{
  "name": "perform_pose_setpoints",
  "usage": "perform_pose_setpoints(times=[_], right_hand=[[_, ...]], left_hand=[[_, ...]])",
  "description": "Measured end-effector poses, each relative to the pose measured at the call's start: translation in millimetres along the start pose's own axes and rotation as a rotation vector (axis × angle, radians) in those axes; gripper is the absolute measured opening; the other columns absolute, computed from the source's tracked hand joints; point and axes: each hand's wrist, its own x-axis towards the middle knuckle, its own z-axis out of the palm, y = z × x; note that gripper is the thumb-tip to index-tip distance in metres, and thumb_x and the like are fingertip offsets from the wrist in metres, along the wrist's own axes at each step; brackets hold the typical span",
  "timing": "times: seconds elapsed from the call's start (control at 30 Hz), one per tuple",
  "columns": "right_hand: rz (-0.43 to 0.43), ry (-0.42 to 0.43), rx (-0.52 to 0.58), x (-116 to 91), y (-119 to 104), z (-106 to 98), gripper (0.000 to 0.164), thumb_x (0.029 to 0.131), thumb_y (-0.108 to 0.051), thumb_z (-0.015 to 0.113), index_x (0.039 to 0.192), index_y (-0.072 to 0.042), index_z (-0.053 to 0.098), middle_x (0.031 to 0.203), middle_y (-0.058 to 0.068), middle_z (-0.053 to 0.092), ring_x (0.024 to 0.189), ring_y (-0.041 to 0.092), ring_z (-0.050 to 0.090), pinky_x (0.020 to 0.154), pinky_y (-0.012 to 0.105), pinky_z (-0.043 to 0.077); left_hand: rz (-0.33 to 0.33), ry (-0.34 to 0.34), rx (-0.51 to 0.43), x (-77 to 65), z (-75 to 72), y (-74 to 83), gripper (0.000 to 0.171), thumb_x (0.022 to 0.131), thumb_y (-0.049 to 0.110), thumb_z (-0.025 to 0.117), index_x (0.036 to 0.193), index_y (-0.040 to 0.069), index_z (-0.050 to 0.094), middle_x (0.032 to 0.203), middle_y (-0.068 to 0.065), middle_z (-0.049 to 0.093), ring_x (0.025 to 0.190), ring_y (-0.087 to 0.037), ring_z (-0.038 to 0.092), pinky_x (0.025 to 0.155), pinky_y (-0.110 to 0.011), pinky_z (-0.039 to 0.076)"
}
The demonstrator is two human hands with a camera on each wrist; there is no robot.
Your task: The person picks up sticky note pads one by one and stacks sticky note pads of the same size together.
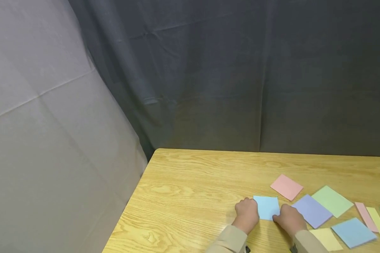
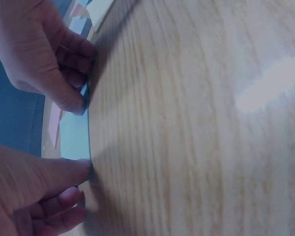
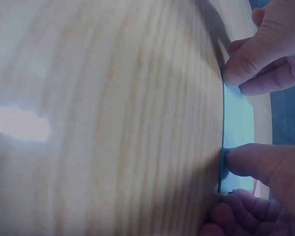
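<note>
A square light blue sticky note [image 1: 267, 207] lies at the table's front middle, between both hands. My left hand [image 1: 247, 213] pinches its left edge, the thumb near the front corner. At the opposite side my right hand [image 1: 290, 219] pinches the front right corner. In the left wrist view the note [image 2: 74, 135] appears as a narrow strip between the two thumbs. The right wrist view has the thumb of my right hand [image 3: 270, 172] on the note [image 3: 240, 120], with the other fingers curled beside it. How far the fingers reach underneath cannot be seen.
Right of the hands lie a pink pad [image 1: 286, 187], a purple pad [image 1: 312, 211], a green pad [image 1: 332, 201], a yellow pad [image 1: 327, 239] and a blue pad [image 1: 354, 232]. Several narrow strips, one pink [image 1: 366, 217], lie farther right. A dark curtain [image 1: 209, 77] hangs behind the wooden table [image 1: 177, 196].
</note>
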Motion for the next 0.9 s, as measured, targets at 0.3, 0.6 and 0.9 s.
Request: perform_pose_setpoints(times=[0.3, 0.6, 0.9], right_hand=[[-0.014, 0.011, 0.001, -9.8, -4.2, 6.5, 0.024, 0.072, -0.014, 0.064, 0.059, -0.003, 0.047, 0.054, 0.003, 0.042, 0.051, 0.018, 0.037, 0.049, 0.034, 0.034], [-0.032, 0.027, 0.044, -17.8, -17.2, 13.9, 0.027, 0.072, -0.012, 0.065, 0.058, -0.005, 0.043, 0.053, 0.003, 0.04, 0.05, 0.017, 0.037, 0.047, 0.031, 0.033], [-0.076, 0.053, 0.05, -22.1, -27.3, 23.8, 0.029, 0.071, -0.01, 0.064, 0.054, -0.008, 0.041, 0.049, 0.0, 0.038, 0.046, 0.014, 0.035, 0.045, 0.028, 0.03]], left_hand=[[-0.023, -0.018, -0.001, -8.8, -1.6, -5.9, 0.017, 0.066, 0.025, 0.075, 0.079, 0.019, 0.065, 0.069, 0.005, 0.053, 0.063, -0.01, 0.054, 0.054, -0.027, 0.044], [-0.063, -0.038, 0.014, -11.6, -1.5, -16.8, 0.027, 0.065, 0.037, 0.077, 0.082, 0.019, 0.065, 0.071, 0.003, 0.055, 0.065, -0.011, 0.055, 0.056, -0.026, 0.044], [-0.101, -0.027, -0.017, -15.7, -3.8, -25.5, 0.011, 0.073, 0.023, 0.071, 0.08, 0.018, 0.065, 0.07, 0.002, 0.055, 0.065, -0.01, 0.055, 0.056, -0.027, 0.044]])
